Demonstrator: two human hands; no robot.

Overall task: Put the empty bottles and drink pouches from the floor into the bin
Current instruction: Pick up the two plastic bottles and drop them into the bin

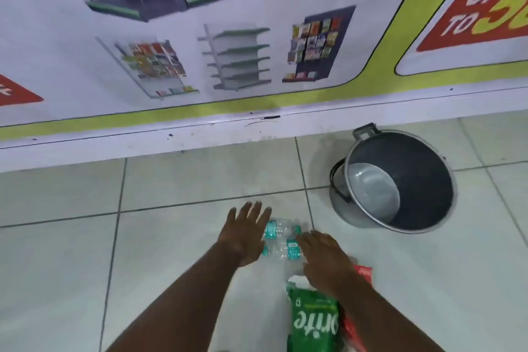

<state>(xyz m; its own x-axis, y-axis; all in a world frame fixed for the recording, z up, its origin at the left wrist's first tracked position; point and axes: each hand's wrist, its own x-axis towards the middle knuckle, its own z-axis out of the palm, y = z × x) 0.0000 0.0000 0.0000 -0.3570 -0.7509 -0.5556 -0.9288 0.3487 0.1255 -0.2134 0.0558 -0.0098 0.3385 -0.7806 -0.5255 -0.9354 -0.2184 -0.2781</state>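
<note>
Two clear plastic bottles with teal labels lie side by side on the floor tiles: the far bottle and the near bottle. My left hand hovers with spread fingers at their left ends, partly covering them. My right hand reaches flat over their right ends, fingers apart, holding nothing. A green drink pouch lies nearer to me, under my right forearm, with a red pouch partly hidden beside it. The grey metal bin stands empty to the right of the bottles.
A white wall base with a printed poster runs along the far side of the tiled floor. The bin has a black handle on its left and a clip at its far rim.
</note>
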